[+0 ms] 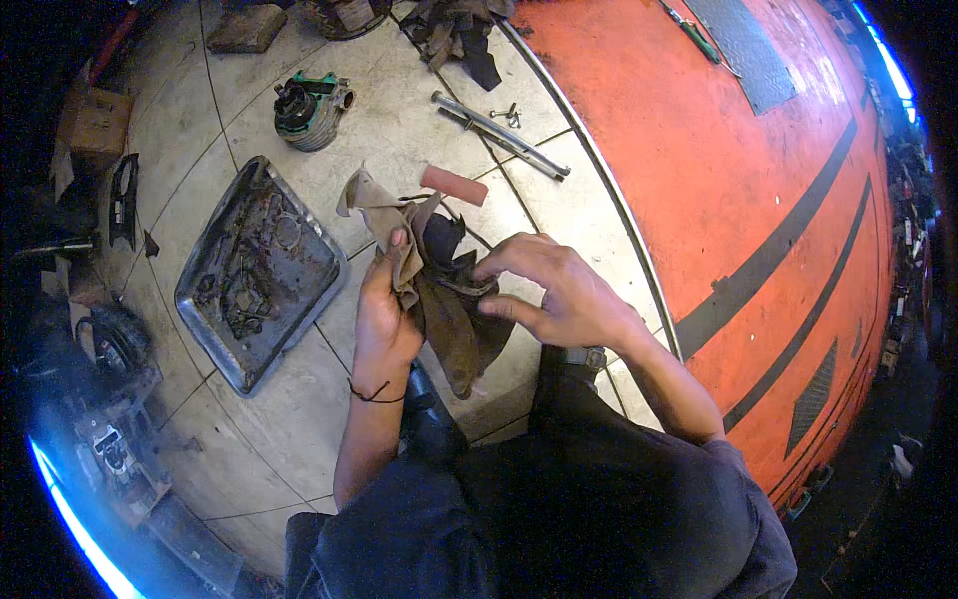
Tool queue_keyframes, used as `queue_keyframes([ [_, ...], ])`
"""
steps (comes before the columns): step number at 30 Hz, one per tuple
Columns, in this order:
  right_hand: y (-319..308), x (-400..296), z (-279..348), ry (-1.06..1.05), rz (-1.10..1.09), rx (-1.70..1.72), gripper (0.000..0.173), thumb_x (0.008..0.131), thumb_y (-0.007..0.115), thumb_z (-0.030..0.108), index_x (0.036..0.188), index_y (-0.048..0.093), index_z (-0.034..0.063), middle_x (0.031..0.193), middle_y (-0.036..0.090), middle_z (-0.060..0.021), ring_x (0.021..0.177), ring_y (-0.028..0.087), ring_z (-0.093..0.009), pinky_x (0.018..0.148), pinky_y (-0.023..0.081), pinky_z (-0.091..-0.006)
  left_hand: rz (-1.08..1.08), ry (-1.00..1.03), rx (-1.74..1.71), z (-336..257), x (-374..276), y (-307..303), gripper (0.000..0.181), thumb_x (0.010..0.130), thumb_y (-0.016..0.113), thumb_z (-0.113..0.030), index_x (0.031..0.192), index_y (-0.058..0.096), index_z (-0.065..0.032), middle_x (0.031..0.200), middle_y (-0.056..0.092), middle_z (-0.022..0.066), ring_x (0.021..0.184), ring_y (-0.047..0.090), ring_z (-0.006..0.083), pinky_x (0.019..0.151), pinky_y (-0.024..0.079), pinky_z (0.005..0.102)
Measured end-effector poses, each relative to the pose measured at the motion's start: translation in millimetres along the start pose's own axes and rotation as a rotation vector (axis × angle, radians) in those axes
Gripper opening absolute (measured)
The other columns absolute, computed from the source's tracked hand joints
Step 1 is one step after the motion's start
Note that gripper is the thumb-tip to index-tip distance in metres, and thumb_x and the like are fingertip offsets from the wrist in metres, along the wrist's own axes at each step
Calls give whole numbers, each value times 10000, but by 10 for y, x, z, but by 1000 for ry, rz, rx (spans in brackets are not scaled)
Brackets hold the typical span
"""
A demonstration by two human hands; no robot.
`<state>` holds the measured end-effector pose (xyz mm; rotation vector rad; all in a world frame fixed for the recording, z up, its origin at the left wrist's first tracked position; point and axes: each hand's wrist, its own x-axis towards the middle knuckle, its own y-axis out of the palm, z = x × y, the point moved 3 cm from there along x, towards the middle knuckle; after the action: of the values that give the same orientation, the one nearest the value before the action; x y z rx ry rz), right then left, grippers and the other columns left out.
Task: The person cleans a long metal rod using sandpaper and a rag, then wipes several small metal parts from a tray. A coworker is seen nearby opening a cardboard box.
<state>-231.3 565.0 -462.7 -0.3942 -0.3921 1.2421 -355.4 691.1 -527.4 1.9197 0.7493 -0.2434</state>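
My left hand (389, 311) grips a grimy brown-grey rag (449, 329), with the thumb on top of its folds. Inside the bunched cloth is a dark, almost black patch; whether it is a part or stained fabric is unclear. My right hand (557, 288) is at the rag's right edge, index finger and thumb close to the cloth and slightly blurred. Whether they pinch it is not plain. Just beyond the rag, a flat reddish strip (454, 185), perhaps sandpaper, lies on the tiled floor (389, 112).
Left of my hands is a dirty metal tray (329, 281) holding greasy parts. Farther off stand a finned engine cylinder (310, 112) with green gasket, long metal bars (501, 138), small bolts (513, 116) and dark rags (468, 37). An orange platform (636, 150) on the right carries a green-handled tool (700, 41).
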Motion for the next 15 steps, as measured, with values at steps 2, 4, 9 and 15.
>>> queue_keyframes([
  [2, 64, -21, -45, 22, -23, -47, 197, 742, 680, 118, 911, 617, 40, 850, 618, -119, 853, 585, -308, 784, 451, -392, 88, 5, -103, 1, -4, 7, 405, 954, 428, -304, 1232, 470, -12, 1158, 570, 109, 1059, 552, 232, 943, 430, 389],
  [4, 84, -30, -84, 34, -64, -53, 183, 738, 679, 109, 898, 621, 39, 796, 613, -119, 804, 587, -310, 748, 453, -392, 47, 36, -45, 9, -41, 10, 433, 965, 373, -342, 1255, 455, -32, 1202, 544, 119, 1084, 536, 252, 946, 427, 400],
  [9, 97, -26, -46, -24, -176, -193, 156, 739, 659, 88, 879, 625, 30, 749, 588, -117, 734, 564, -285, 691, 445, -385, 73, 105, -33, 103, -157, 190, 321, 918, 494, -187, 1203, 480, -41, 1133, 558, 80, 1037, 538, 189, 896, 439, 345],
  [15, 235, -86, -13, -34, -51, -322, 191, 713, 637, 97, 889, 615, 27, 761, 565, -117, 749, 549, -286, 680, 442, -390, -224, 311, 647, 173, -194, 177, 284, 753, 707, -3, 1009, 586, -20, 898, 611, 10, 807, 550, 97, 728, 446, 234],
])
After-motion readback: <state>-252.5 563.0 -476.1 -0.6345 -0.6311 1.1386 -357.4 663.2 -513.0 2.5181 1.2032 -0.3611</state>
